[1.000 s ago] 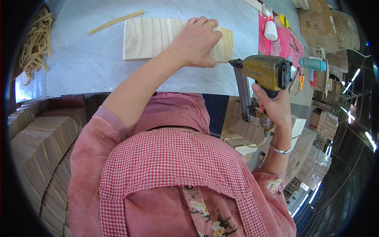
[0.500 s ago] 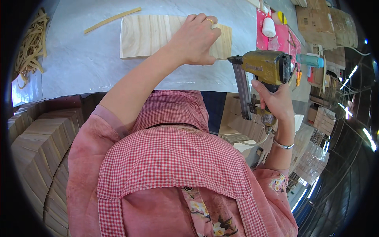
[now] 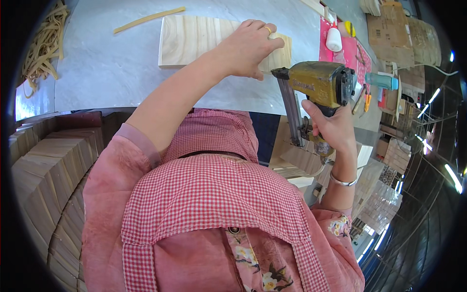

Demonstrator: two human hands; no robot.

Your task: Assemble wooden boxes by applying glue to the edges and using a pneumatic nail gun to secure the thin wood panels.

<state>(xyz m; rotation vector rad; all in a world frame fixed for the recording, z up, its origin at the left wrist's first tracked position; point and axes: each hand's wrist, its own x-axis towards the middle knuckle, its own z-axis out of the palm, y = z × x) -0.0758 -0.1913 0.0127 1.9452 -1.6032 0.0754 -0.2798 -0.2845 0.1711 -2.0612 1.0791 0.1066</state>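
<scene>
A pale wooden board, possibly the top of a shallow box, lies on the grey-white tabletop in front of me. My left hand spans its right part, fingers over the far edge and thumb at the near edge, gripping it. In my right hand is a yellow and black nail gun, its handle wrapped by my fingers. The gun's nose sits close to the near right corner of the board; contact between them cannot be made out. Its long magazine slants down toward me.
A thin wooden strip lies beyond the board. Tan bands are heaped at the far left. Stacked wooden pieces fill the lower left. A white glue bottle, yellow tape roll and orange-handled tool lie to the right.
The nail gun has moved slightly left, its nose nearer the board's right end. In the picture the board and left hand sit a little farther right. Both grips stay the same.
</scene>
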